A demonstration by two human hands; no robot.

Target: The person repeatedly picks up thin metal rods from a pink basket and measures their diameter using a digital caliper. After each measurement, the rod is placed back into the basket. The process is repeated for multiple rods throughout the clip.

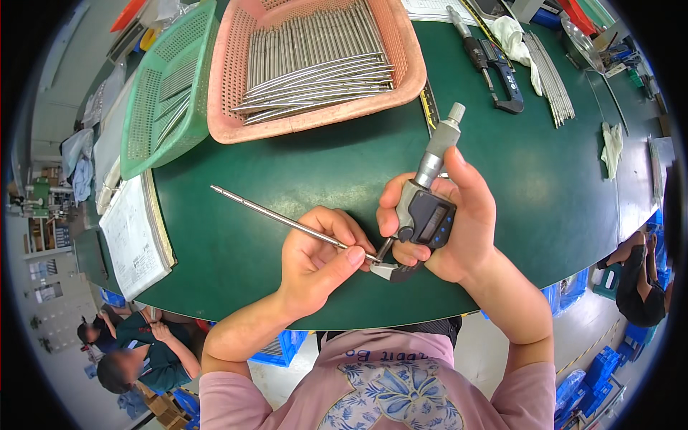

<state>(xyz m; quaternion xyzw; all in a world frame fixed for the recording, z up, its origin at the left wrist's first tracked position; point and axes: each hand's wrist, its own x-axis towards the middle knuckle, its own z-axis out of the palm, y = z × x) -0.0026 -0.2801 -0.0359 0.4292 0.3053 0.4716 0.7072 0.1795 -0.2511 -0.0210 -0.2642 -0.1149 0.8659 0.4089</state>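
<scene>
Over the near middle of the green table, my left hand (pixel 320 256) pinches a thin steel rod (pixel 269 213) close to its right end. The rod slants, its free end pointing to the far left. A digital micrometer (pixel 428 215) with a silver thimble and a dark display rests in my right hand (pixel 466 215), fingers wrapped round its frame. The rod's right end lies at the micrometer's jaws; whether both faces touch it I cannot tell.
A pink basket (pixel 222 107) full of steel rods stands ahead, beside a green basket (pixel 136 154) with more rods. Paper sheets (pixel 136 233) lie at the left. At the far right are a second micrometer (pixel 494 68), several loose rods (pixel 550 82) and a white glove (pixel 611 150). Other people sit beyond the table.
</scene>
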